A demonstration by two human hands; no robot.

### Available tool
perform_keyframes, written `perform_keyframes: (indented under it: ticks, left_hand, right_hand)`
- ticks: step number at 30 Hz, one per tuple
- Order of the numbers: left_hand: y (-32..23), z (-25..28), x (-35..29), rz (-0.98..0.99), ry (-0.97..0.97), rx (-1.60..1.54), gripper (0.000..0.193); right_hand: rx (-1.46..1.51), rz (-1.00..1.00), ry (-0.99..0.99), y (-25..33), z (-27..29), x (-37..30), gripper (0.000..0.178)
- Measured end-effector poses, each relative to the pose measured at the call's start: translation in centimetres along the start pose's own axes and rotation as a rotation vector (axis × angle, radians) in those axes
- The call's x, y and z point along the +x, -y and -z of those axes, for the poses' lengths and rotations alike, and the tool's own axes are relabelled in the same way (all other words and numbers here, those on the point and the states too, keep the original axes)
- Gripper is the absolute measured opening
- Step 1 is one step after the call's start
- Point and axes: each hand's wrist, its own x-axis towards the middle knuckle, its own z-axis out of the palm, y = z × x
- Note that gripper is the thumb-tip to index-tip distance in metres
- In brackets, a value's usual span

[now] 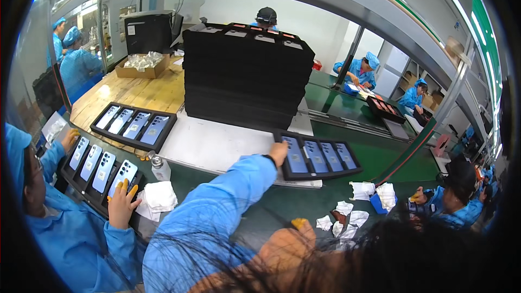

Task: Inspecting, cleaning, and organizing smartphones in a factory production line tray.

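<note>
My left hand (278,153), in a blue sleeve, reaches across the bench. Its fingers are closed on the left end of a black tray (355,170) that holds several blue phone back covers (315,155). My right hand (287,245) is low in the middle, partly behind strands of hair. A yellow finger cot shows at its tip, and the fingers look curled; whatever they may hold is hidden. Another black tray (157,145) of blue phone back covers lies to the left, on the wooden board.
A tall stack of black trays (244,76) stands ahead on a white board (195,135). At left, a co-worker's hand (122,206) touches a cover in another tray. A clear bottle (159,168), white cloths (160,196), and torn white scraps (344,209) lie on the green bench.
</note>
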Motion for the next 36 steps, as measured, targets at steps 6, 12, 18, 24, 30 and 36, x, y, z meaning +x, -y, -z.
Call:
perform_keyframes:
  ticks: [6,12,18,24,30,36]
  left_hand:
    - [-6.3,-8.4,-5.5,0.352,0.653,-0.315,0.039]
    - [-6.9,0.5,-6.8,0.261,0.63,-0.143,0.054]
    - [-3.3,14.6,-9.2,0.284,0.199,-0.249,0.04]
    - [0.9,19.3,-10.4,0.164,0.029,-0.483,0.038]
    - [-1.8,20.8,-9.2,0.289,0.076,-0.57,0.042]
    - [-12.7,24.0,-4.2,-0.055,-0.019,-0.474,0.072]
  right_hand:
    - [-0.709,0.243,0.083,8.7,2.3,-0.6,0.037]
    - [-0.431,0.166,0.113,11.2,3.3,5.7,0.037]
    - [-0.135,0.264,0.098,17.8,3.2,25.8,0.052]
    - [-0.064,0.186,-0.052,20.9,0.4,44.0,0.052]
    - [0.089,0.26,-0.286,21.3,-3.2,47.4,0.036]
    - [0.027,0.11,-0.341,23.9,-4.0,44.0,0.034]
